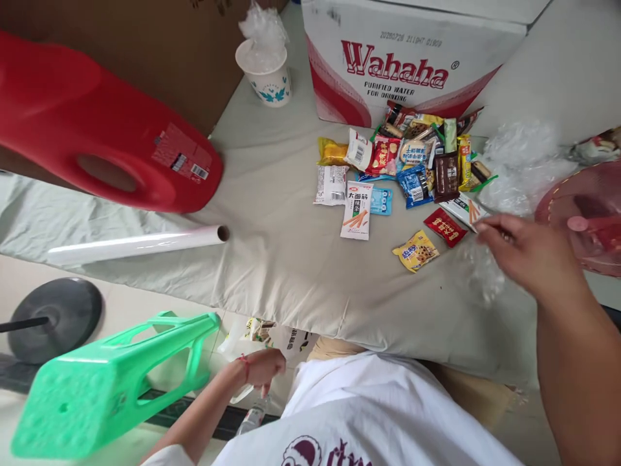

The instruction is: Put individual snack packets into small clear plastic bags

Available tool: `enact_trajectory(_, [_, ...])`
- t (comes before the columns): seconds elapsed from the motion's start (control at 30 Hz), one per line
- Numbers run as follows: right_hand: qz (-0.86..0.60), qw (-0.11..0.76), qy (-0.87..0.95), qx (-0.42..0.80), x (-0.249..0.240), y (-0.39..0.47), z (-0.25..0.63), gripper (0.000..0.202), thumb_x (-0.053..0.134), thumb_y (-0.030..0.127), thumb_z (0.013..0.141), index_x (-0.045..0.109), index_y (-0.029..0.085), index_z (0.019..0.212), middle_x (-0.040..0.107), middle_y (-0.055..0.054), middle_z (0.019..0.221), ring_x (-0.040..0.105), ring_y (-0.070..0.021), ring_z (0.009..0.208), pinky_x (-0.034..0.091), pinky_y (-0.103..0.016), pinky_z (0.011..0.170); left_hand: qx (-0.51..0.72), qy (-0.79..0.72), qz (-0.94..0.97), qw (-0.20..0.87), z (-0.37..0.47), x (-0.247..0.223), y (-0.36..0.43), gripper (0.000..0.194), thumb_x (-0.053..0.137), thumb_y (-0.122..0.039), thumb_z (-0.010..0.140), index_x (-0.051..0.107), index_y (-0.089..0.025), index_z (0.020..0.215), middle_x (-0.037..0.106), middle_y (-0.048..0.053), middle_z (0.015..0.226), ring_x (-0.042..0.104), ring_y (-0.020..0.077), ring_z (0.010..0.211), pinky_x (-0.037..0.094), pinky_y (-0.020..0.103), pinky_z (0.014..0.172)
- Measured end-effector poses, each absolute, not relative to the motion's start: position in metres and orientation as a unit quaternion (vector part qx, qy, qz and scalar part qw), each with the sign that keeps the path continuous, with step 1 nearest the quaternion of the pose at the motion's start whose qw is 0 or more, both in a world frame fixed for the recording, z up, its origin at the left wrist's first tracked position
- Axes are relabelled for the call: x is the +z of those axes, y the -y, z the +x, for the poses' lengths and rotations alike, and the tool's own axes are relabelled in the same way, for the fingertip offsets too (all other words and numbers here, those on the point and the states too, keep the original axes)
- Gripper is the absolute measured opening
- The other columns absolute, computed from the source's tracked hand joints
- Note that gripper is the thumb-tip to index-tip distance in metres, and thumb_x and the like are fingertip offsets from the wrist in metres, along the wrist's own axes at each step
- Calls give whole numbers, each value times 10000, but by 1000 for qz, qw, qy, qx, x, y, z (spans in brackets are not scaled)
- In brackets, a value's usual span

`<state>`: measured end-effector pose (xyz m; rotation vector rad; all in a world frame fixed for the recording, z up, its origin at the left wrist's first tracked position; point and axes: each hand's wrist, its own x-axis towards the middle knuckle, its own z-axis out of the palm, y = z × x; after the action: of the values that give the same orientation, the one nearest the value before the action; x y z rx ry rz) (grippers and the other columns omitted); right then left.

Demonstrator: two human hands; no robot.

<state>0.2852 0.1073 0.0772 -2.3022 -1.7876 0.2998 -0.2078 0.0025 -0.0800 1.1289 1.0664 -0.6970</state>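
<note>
My right hand [533, 252] is closed at the right of the table, thumb and fingertips pinched at the end of a white snack packet [460, 210]. Just below it lies a crumpled clear plastic bag [482, 272]. Beside the packet are a red snack packet [445, 226] and a yellow cookie packet [416, 251]. Low down, below the table edge, my left hand [264, 367] has curled fingers; what they hold, if anything, is hidden. Near it are a plastic bag [237, 340] and a clear bottle [252, 417].
A pile of snack packets [412, 152] sits before a Wahaha carton [407, 71]. Left are a paper cup [266, 77], a red jug [169, 162] and a film roll [140, 244]. A green stool [72, 401] stands below; a pink basket [557, 200] is far right.
</note>
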Motion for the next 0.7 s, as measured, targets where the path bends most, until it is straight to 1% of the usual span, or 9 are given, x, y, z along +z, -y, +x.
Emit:
enact_trajectory(0.03, [-791,91,600,73,72,-130,295,293,582,442,952,785,251,1042,717,-78,784,580,-198,660,392,-319,647,-332,-439,494,673,-207,-63,-9,228,600,-273,949,745,-119,1034,676,25,599,486,132,406,397,253,441])
enact_trajectory(0.1, [-824,59,562,42,60,-176,307,356,554,408,952,780,222,1154,758,-140,986,630,-226,817,406,-352,741,-325,-329,507,727,-200,-27,-31,311,517,-272,976,730,-176,1180,722,25,647,452,111,408,353,228,448])
enact_trajectory(0.2, [-845,6,532,58,40,-230,305,465,528,395,957,731,131,1281,724,-227,1182,658,-298,1012,401,-395,789,-157,-239,568,772,-168,22,-77,347,497,-378,1021,712,-188,1215,750,50,718,490,98,492,374,217,522])
enact_trajectory(0.3, [-842,3,535,68,28,-250,295,478,540,355,936,707,61,1274,709,-262,1187,664,-321,1033,405,-382,765,44,-314,548,774,-110,45,-121,353,603,-479,976,686,-171,1126,716,36,739,446,76,486,343,202,482])
enact_trajectory(0.4, [-818,3,564,111,23,-235,285,365,614,367,889,751,110,1109,747,-190,1053,669,-267,913,405,-332,709,255,-400,521,710,-41,40,-151,268,621,-431,971,643,-167,1011,648,3,738,477,71,540,379,195,518])
enact_trajectory(0.5, [-778,15,607,163,20,-204,279,324,665,392,831,740,166,1050,752,-107,946,650,-230,816,398,-307,666,339,-390,592,618,17,24,-170,215,518,-315,1009,659,-165,1071,706,56,908,627,114,699,497,235,623])
enact_trajectory(0.57, [-769,50,605,199,19,-187,280,341,661,397,806,729,171,1052,745,-81,924,646,-221,803,407,-299,669,334,-369,717,488,43,12,-177,227,505,-221,994,698,-166,1102,720,124,1184,689,189,1029,558,330,853])
enact_trajectory(0.63, [-790,107,563,217,19,-182,286,354,637,397,801,721,161,1051,741,-74,922,646,-215,798,426,-297,684,269,-353,831,337,57,2,-179,251,536,-167,970,721,-178,1138,659,140,1394,602,255,1287,508,428,1031])
enact_trajectory(0.7, [-819,159,513,202,19,-189,293,371,631,387,786,715,151,1061,741,-76,934,646,-213,799,443,-300,700,190,-363,886,218,61,-6,-177,295,553,-169,973,708,-194,1222,626,133,1466,550,285,1358,493,470,1043])
